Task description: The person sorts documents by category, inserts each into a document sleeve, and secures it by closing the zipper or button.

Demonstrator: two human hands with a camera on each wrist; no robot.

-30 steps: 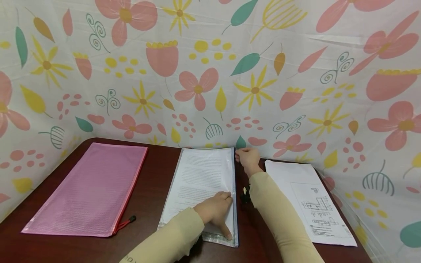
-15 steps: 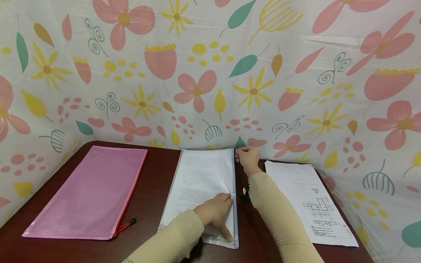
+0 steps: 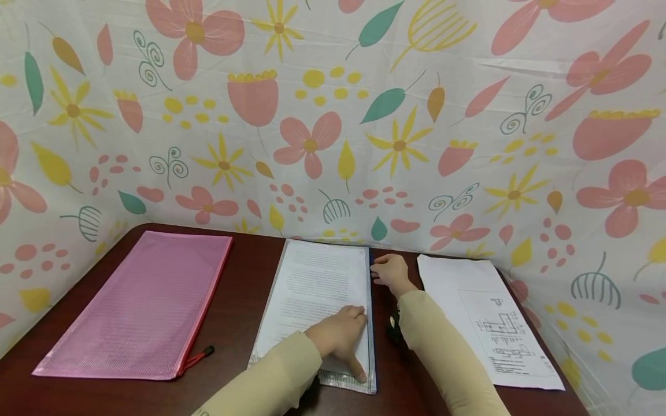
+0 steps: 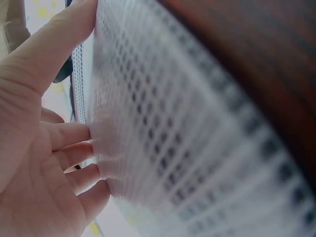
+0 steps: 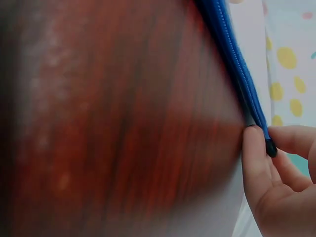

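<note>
A clear mesh zip document bag with printed sheets inside lies on the dark table. My left hand rests on its near right part, thumb and fingers spread; in the left wrist view the fingertips press the ribbed plastic. Along the bag's right edge runs a blue zipper. Close to the far right corner, my right hand pinches the zipper pull between thumb and fingers. The pull's black end pokes out from between them in the right wrist view.
A pink mesh zip bag with a red zipper and a black-tipped red cord lies at the left. Printed paper with a line drawing lies at the right. A flowered cloth hangs behind the table.
My right hand has slid from the bag's far right corner a short way toward me along the zipper edge. The left hand stays where it was.
</note>
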